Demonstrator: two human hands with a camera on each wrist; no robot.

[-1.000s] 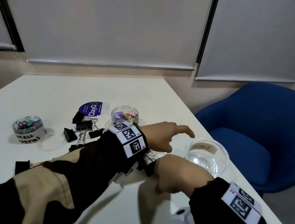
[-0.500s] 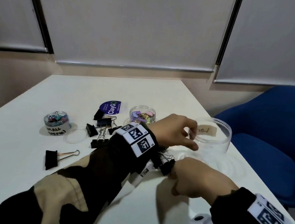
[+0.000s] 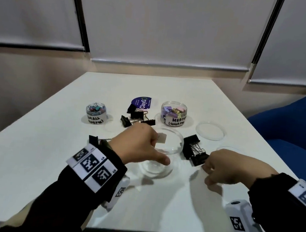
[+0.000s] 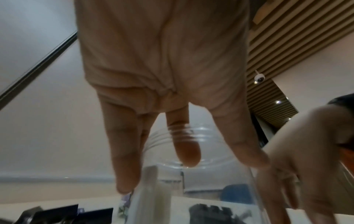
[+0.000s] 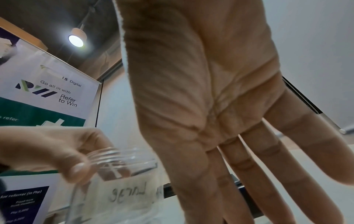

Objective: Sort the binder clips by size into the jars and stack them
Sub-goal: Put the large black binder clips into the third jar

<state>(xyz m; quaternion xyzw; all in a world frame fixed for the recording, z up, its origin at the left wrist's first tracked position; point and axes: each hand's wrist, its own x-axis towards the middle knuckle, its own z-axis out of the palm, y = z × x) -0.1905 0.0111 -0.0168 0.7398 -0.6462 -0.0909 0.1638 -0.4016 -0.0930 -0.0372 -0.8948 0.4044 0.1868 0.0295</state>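
Observation:
My left hand (image 3: pixel 159 150) grips the rim of an empty clear jar (image 3: pixel 165 155) labelled "Large", thumb outside and fingers over the mouth. In the left wrist view one finger (image 4: pixel 186 151) shows through the jar's threaded neck (image 4: pixel 203 136). The jar's label (image 5: pixel 130 195) appears in the right wrist view. My right hand (image 3: pixel 206 166) reaches down with straight fingers (image 5: pixel 249 174) and touches a bunch of large black binder clips (image 3: pixel 193 151) just right of the jar. More black clips (image 3: pixel 137 117) lie behind the jar, and one (image 3: pixel 93 140) lies left of my wrist.
A small jar (image 3: pixel 95 113) of tiny coloured clips stands at the back left, and a medium jar (image 3: pixel 174 114) of pastel clips at the back middle. A clear lid (image 3: pixel 210 130) lies at the right. A blue chair (image 3: pixel 295 128) stands beyond the table's right edge.
My left hand took the large jar from near the table's right edge and carried it left, to the near middle. My right hand stayed at the black clips. The head view swung left.

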